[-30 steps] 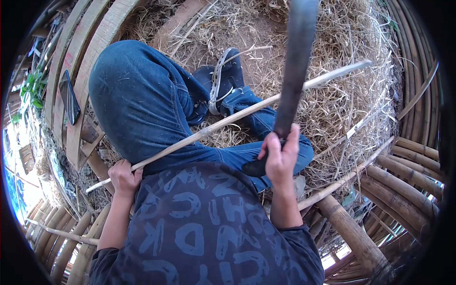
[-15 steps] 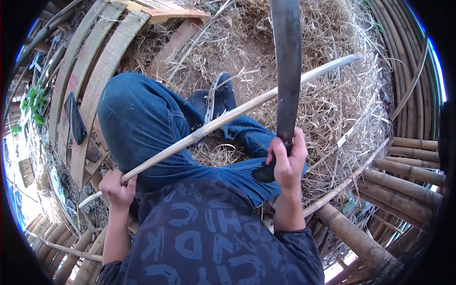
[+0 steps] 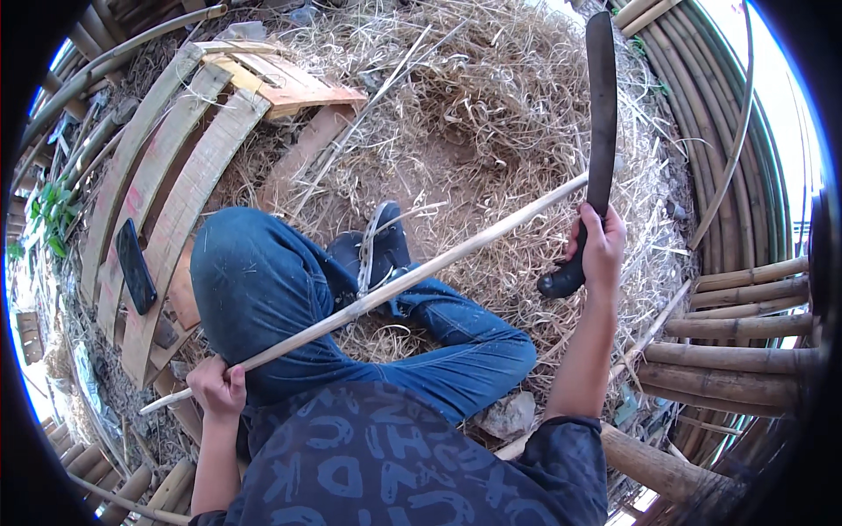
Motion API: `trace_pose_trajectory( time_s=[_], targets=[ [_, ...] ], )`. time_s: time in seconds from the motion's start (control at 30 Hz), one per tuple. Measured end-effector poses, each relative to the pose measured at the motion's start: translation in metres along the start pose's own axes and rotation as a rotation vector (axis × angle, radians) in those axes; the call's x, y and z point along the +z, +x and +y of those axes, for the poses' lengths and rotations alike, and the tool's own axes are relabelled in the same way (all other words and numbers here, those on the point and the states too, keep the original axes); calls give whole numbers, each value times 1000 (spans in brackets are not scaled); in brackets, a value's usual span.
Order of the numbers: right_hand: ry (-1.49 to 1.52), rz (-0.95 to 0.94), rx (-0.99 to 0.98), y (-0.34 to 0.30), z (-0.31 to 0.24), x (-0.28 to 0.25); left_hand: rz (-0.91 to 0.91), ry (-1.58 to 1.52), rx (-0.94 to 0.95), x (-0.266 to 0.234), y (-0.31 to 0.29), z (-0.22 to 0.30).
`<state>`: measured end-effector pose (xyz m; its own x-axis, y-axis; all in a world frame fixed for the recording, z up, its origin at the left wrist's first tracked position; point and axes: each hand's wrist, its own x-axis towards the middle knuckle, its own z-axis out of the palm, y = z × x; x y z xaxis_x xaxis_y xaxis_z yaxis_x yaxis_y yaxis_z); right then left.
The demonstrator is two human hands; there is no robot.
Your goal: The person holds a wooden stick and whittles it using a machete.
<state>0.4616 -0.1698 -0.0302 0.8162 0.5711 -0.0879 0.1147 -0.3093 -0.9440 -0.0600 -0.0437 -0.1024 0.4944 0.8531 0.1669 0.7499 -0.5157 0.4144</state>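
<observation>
My left hand [image 3: 217,387] is wrapped round the near end of a long, pale peeled stick [image 3: 456,252], with a short length sticking out behind the fist. The stick slants up to the right across my legs. My right hand [image 3: 602,245] grips the black handle of a machete [image 3: 602,114], its long dark blade pointing away from me and nearly upright in the picture. Near its base the blade overlaps the stick's far end; whether they touch, I cannot tell.
Straw and shavings [image 3: 517,96] cover the ground ahead. At left lies a slatted wooden pallet [image 3: 189,197] with a phone [image 3: 136,266] on it. Bamboo poles [image 3: 737,329] line the right side. A stone [image 3: 509,415] sits beside my bent leg [image 3: 474,351].
My right hand has carried the machete to the right and farther away, from across the stick's middle stretch to its far end. My left hand keeps its grip; the view has shifted.
</observation>
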Motion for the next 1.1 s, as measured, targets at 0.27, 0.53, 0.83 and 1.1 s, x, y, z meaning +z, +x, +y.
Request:
trace_pose_trajectory(
  time_s=[0.27, 0.53, 0.83, 1.1],
  targets=[
    [18, -30, 63, -18, 15, 32, 29, 33, -40, 2, 3, 7],
    [105, -69, 85, -34, 22, 39, 19, 16, -86, 0, 2, 13],
    [-43, -46, 37, -16, 12, 4, 9, 29, -85, 3, 1, 8],
    [-39, -54, 51, -16, 17, 1, 26, 32, -82, 2, 3, 12]
  ],
)
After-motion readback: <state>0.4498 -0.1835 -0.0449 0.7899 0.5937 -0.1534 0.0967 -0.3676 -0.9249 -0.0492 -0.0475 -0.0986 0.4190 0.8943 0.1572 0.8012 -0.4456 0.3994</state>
